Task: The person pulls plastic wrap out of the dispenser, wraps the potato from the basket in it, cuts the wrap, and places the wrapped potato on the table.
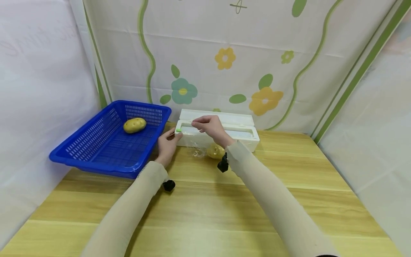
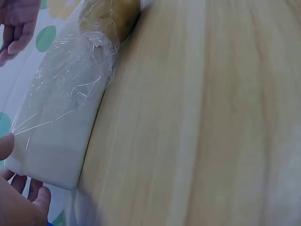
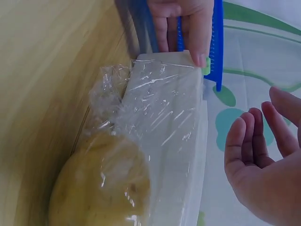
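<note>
A white cling film dispenser (image 1: 248, 145) stands against the back wall, its lid raised. Film (image 2: 70, 89) runs from it down its front face to a potato (image 3: 101, 183) wrapped in clear film on the table. My left hand (image 1: 167, 146) grips the dispenser's left end, with the thumb on top beside a green slider (image 3: 206, 66) and the other fingers at the end face. Over the dispenser's top is my right hand (image 1: 210, 127), fingers loosely bent. In the right wrist view its thumb stands apart from the fingers, and nothing shows between them.
At the left sits a blue plastic basket (image 1: 99, 167) with slotted walls, and one bare potato (image 1: 135, 125) lies inside it. The wooden table (image 1: 205, 214) reaches to a flower-patterned cloth wall (image 1: 199, 46) at the back, with white cloth at both sides.
</note>
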### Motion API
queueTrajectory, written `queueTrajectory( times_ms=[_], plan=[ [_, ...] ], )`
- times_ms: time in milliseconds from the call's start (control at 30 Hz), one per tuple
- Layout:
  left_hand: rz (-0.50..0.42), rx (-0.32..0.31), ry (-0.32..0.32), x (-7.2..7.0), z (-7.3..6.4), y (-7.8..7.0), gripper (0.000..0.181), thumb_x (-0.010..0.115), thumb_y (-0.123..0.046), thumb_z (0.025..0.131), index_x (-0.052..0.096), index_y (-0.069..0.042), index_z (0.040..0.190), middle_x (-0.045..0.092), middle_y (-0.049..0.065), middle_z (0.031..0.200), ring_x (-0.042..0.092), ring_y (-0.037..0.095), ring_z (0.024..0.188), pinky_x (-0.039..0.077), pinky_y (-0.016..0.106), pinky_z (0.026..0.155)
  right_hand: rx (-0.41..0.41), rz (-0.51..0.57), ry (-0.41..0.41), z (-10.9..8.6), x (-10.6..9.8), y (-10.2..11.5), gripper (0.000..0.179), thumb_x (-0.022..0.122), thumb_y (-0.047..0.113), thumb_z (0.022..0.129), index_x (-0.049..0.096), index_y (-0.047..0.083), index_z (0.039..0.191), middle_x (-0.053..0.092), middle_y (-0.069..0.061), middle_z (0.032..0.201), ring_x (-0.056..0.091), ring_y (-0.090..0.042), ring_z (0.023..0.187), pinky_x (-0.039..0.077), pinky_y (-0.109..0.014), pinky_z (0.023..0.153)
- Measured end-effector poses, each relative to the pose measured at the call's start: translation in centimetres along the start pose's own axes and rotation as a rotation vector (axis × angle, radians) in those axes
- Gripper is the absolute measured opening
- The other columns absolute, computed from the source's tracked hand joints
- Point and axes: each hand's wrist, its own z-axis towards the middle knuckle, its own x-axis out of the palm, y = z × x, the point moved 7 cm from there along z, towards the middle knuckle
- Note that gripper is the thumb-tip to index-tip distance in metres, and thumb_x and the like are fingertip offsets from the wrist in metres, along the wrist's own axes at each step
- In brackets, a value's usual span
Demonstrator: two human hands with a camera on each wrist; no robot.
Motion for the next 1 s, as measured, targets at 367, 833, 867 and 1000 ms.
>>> queueTrajectory(
  times_ms=[367, 833, 867, 1000],
  plan=[
    [-0.052, -0.058, 0.078, 0.8, 0.0, 0.1, 0.054, 0.080, -0.016, 0.085, 0.061, -0.005, 0.133, 0.061, 0.010, 0.129, 0.057, 0.025, 0.118, 0.048, 0.037, 0.095, 0.000, -0.131, 0.007, 1.9, 2.4, -0.6, 0.019, 0.070, 0.015, 0.094, 0.076, 0.000, 0.103, 0.071, -0.005, 0.101, 0.062, -0.023, 0.095, 0.051, -0.042, 0.083],
    [-0.015, -0.019, 0.056, 0.2, 0.1, 0.5, 0.058, 0.084, -0.022, 0.081, 0.062, -0.008, 0.132, 0.061, 0.006, 0.127, 0.057, 0.024, 0.115, 0.051, 0.037, 0.090, -0.043, -0.188, 0.024, 2.9, 3.1, -2.0, 0.017, 0.074, 0.013, 0.090, 0.077, 0.001, 0.102, 0.073, -0.004, 0.093, 0.067, -0.029, 0.087, 0.054, -0.041, 0.073],
    [-0.015, -0.012, 0.052, 0.2, 0.2, 0.5, 0.058, 0.084, -0.022, 0.080, 0.062, -0.008, 0.132, 0.061, 0.006, 0.127, 0.058, 0.024, 0.114, 0.051, 0.036, 0.090, -0.055, -0.191, 0.029, 3.0, 3.3, -1.8, 0.016, 0.074, 0.013, 0.090, 0.077, 0.001, 0.101, 0.074, -0.004, 0.094, 0.067, -0.027, 0.087, 0.054, -0.039, 0.073],
    [-0.013, 0.023, 0.053, 0.3, 0.4, 0.4, 0.057, 0.082, -0.019, 0.082, 0.061, -0.008, 0.134, 0.060, 0.005, 0.129, 0.058, 0.025, 0.113, 0.051, 0.036, 0.090, -0.077, -0.218, 0.063, 3.1, 3.9, -1.3, 0.018, 0.074, 0.015, 0.090, 0.077, 0.002, 0.102, 0.073, -0.005, 0.099, 0.066, -0.020, 0.092, 0.054, -0.033, 0.077]
  ],
)
